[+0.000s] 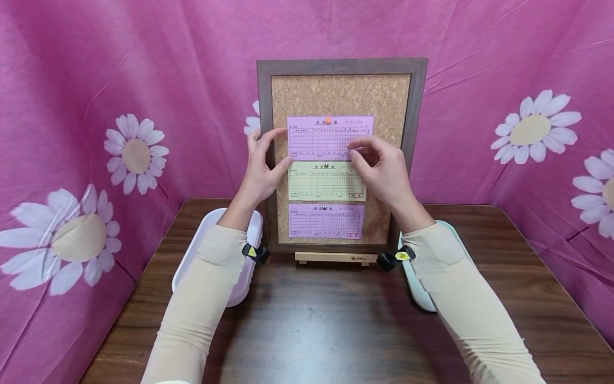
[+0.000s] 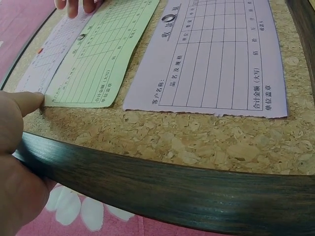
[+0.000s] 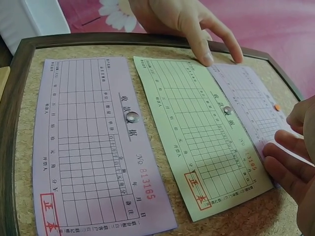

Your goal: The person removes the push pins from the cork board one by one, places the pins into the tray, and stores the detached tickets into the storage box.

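Observation:
A cork board in a dark wooden frame stands upright, with three printed receipt slips one above another. The top purple slip has an orange pushpin at its upper edge. Below it hang a green slip and a lower purple slip, each with a silver pin. My left hand touches the top slip's left edge, thumb tip at its lower corner and index finger higher up. Over that slip's lower right part is my right hand, fingers bent loosely and fingertips at the paper; nothing shows between them.
A wooden easel props the board on a dark wood table. A white tray lies under the left forearm, a pale green tray under the right. Pink flowered cloth hangs behind.

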### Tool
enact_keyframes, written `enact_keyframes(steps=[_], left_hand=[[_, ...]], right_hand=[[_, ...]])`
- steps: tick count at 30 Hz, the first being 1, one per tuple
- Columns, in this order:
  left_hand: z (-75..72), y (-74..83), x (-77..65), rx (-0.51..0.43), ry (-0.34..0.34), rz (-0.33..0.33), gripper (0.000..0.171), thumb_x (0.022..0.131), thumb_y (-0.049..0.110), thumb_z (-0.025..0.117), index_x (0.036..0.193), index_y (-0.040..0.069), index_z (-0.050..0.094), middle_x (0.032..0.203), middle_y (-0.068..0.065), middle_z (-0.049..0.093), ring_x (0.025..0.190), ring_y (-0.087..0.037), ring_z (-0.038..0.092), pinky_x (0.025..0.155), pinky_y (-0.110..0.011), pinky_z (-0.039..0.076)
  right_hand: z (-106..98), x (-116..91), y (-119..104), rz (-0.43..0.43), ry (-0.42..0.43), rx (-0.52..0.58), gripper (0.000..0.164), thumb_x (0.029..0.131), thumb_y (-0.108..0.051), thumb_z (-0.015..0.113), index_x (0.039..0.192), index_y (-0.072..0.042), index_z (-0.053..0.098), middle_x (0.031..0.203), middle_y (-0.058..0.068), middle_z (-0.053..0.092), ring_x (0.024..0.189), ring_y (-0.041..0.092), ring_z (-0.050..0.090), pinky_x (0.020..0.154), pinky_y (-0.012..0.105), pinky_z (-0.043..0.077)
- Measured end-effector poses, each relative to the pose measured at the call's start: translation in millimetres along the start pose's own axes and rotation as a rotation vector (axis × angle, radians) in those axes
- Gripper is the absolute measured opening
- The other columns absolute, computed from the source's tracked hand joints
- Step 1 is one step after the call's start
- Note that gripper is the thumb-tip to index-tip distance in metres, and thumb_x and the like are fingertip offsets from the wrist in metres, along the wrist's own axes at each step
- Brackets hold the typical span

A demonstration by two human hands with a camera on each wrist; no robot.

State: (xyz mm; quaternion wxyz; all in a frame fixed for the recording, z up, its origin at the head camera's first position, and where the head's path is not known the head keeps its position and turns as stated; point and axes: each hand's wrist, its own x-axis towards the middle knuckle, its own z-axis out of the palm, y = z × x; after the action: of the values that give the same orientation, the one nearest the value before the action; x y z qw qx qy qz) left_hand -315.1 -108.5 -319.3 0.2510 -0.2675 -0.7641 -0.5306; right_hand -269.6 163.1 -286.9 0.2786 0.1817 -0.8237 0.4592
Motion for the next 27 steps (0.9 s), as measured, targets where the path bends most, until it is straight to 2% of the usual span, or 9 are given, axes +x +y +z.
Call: enact_keyframes(steps=[14,24,27], left_hand=[[0.9,1.9,0.4,0.022,0.012,-0.018,0.060,0.094,0.006,0.077,0.151,0.006,0.058,0.152,-0.024,0.037,0.141,-0.027,0.028,0.124,-0.043,0.028],[4.7,1.8,0.0,0.037,0.037,-0.008,0.056,0.098,0.010,0.075,0.151,0.007,0.058,0.154,-0.024,0.036,0.148,-0.031,0.028,0.126,-0.041,0.027],[5.3,2.7,-0.4,0.046,0.040,-0.010,0.055,0.098,0.010,0.075,0.151,0.008,0.059,0.157,-0.025,0.032,0.152,-0.032,0.025,0.128,-0.044,0.027]], right_hand=[[3,6,-4,0.015,-0.005,-0.012,0.020,0.101,-0.008,0.069,0.117,0.001,0.077,0.108,0.020,0.080,0.081,-0.001,0.065,0.076,0.012,0.051],[6,12,-6,0.020,-0.004,-0.003,0.020,0.101,-0.006,0.069,0.118,0.000,0.077,0.109,0.020,0.080,0.083,0.000,0.064,0.076,0.013,0.050],[8,13,-9,0.015,-0.003,0.003,0.019,0.101,-0.007,0.069,0.117,0.000,0.077,0.108,0.020,0.080,0.083,0.001,0.064,0.077,0.014,0.050]])
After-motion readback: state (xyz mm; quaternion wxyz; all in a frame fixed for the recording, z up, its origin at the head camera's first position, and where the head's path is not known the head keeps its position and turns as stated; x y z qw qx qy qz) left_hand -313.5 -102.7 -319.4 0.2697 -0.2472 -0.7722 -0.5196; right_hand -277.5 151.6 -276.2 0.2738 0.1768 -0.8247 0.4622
